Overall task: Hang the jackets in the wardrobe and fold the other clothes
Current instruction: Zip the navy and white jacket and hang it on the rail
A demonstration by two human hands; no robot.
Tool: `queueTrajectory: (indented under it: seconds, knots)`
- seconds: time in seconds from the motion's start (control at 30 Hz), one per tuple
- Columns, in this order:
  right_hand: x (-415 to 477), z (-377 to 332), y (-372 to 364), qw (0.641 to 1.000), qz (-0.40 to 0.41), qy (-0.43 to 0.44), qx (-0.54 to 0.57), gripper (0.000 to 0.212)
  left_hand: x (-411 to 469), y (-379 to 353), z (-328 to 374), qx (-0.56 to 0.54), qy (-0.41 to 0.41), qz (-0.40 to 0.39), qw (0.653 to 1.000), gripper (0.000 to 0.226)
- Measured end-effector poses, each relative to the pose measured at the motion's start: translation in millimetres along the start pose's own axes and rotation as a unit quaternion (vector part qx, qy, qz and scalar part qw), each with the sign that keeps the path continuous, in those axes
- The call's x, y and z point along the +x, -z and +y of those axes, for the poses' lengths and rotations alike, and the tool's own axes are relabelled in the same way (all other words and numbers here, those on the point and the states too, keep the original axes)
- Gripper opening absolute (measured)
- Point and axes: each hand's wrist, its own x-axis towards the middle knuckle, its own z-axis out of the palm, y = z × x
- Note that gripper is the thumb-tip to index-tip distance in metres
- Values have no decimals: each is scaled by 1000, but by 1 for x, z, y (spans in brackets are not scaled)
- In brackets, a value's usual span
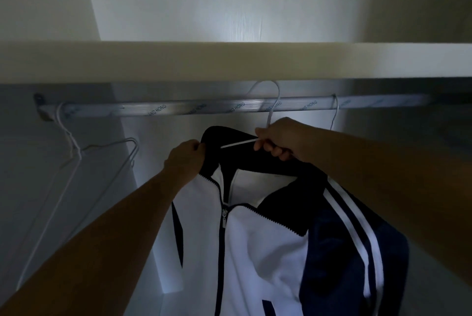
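White panels make up the wardrobe (204,9), which is seen dimly lit from the front. A pale shelf (229,60) is set across its full width, and just beneath it a metal rail (178,109) printed with lettering is fixed from side to side. Below the rail, right of the middle, a white and navy jacket (255,252) is held up inside the wardrobe. Its front is white, its collar (219,134) is dark, and two white stripes (352,226) are carried down its navy sleeve. The left edge of the collar is pinched by the left hand (185,158), with the fingers curled tight on the cloth. The neck of a white wire hanger (274,103) is gripped by the right hand (281,139), whose fingers are closed round the wire just above the collar. One wire arm is seen running into the collar. The hook is raised to the level of the rail, but whether it is caught over the rail cannot be told. An empty wire hanger (76,152) is hung at the rail's left end, and a third hanger (335,111) is hooked over the rail to the right of the right hand. A silver zip pull (224,218) is hung at the chest, with the zip closed below it.
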Motion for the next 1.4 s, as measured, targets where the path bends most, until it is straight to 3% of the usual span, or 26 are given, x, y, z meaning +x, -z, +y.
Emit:
queueTrajectory:
  seconds: [0.3, 0.43, 0.53, 0.63, 0.7, 0.73, 0.77, 0.8, 0.87, 0.93, 0.97, 1.03, 1.1, 1.27, 1.4]
  knots:
    - [31, 31, -10, 998, -3, -3, -59, 41, 2, -25, -18, 35, 22, -62, 997, 49]
    - [38, 48, -14, 983, 86, 78, -141, 30, -5, -37, -19, 1, 26, -71, 997, 43]
    - [32, 70, -16, 921, 169, 160, -312, 19, -10, -45, -13, -39, 47, -75, 995, 38]
    - [11, 102, -21, 787, 289, 253, -482, 55, -20, -54, -10, -82, 53, -51, 994, 30]
    - [-5, 120, -30, 720, 283, 377, -510, 59, -25, -57, -11, -85, 56, -7, 995, 16]
    - [-8, 134, -39, 692, 241, 430, -527, 54, -26, -56, -12, -78, 61, 11, 995, 15]
    - [-15, 147, -51, 697, 181, 433, -542, 42, -25, -56, -13, -83, 66, 19, 994, 19]
    - [-20, 158, -64, 740, 125, 398, -528, 28, -24, -56, -15, -117, 78, 15, 990, 23]
    - [-24, 174, -87, 864, 56, 241, -439, 10, -27, -56, -15, -243, 120, -6, 963, 19]
    - [-14, 182, -104, 959, 67, 80, -263, 24, -32, -57, -11, -332, 153, -23, 931, 13]
    - [-5, 182, -110, 981, 89, 22, -173, 30, -35, -56, -10, -363, 162, -30, 917, 11]
    - [11, 174, -119, 988, 136, -45, -53, 40, -41, -52, -6, -411, 169, -40, 895, 5]
    - [24, 163, -129, 986, 147, -71, -15, 33, -45, -45, -6, -441, 172, -53, 879, 11]
    - [33, 147, -157, 963, 233, -129, -40, 20, -55, -33, -17, -506, 168, -109, 839, 20]
    - [31, 142, -166, 959, 253, -101, -73, 20, -55, -25, -23, -541, 160, -114, 817, 26]
